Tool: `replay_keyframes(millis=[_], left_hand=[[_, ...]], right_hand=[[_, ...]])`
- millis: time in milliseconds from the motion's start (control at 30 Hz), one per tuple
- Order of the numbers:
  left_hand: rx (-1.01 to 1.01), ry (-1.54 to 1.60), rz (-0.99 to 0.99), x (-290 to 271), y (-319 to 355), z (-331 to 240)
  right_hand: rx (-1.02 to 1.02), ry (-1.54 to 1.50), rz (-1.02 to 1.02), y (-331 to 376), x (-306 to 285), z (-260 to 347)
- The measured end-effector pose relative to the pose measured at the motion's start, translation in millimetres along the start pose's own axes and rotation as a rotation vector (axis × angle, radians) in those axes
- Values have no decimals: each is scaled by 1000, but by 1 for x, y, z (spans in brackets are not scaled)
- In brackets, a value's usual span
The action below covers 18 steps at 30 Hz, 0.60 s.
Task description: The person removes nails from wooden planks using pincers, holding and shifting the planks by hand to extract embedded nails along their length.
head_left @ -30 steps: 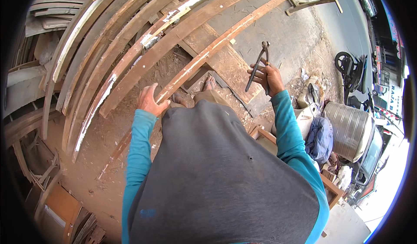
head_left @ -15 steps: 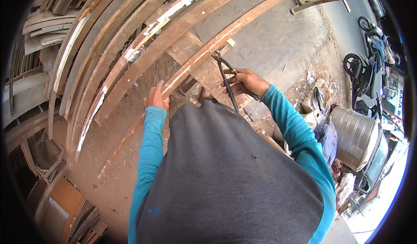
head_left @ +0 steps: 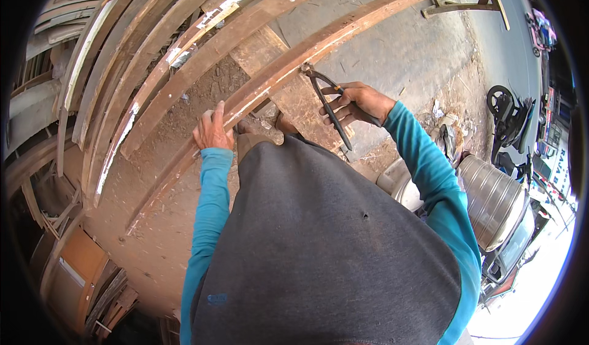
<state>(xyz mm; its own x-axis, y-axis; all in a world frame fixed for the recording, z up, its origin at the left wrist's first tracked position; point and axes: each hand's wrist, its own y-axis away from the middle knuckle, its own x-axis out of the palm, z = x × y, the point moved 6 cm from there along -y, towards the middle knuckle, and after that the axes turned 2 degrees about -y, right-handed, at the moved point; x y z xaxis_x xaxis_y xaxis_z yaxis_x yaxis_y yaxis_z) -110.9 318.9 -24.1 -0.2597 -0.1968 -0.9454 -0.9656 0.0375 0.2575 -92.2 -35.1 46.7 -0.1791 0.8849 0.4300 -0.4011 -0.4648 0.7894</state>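
Observation:
A long, slightly curved brown wooden beam [head_left: 362, 24] with a pale strip along its edge slants across in front of me. My left hand [head_left: 213, 130] rests on the beam's near-left part, its fingers over the wood. In my right hand [head_left: 367, 104] is a pair of pincers [head_left: 338, 129] with long dark handles, which are spread apart. The jaws of the pincers are close to the beam's right side; whether they grip anything there is too small to tell.
More long boards [head_left: 211, 69], some with white paint patches, lie to the left. Under the beam is a wooden plank [head_left: 300, 108]. A wooden stand [head_left: 457, 7] is at the far right. A metal drum [head_left: 491, 201] and a motorcycle [head_left: 512, 115] stand on the right.
The beam has tilted over, showing more of its brown upper face, and its far end has shifted right. My left hand keeps touching it; my right hand still holds the pincers.

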Motion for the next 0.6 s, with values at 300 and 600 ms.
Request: replay_keyframes(millis=[300, 600], left_hand=[[12, -5, -88, 0, 8, -6], [12, -29, -106, 1, 11, -6]], right_hand=[[40, -209, 174, -5, -22, -6], [32, -315, 207, -5, 3, -23]])
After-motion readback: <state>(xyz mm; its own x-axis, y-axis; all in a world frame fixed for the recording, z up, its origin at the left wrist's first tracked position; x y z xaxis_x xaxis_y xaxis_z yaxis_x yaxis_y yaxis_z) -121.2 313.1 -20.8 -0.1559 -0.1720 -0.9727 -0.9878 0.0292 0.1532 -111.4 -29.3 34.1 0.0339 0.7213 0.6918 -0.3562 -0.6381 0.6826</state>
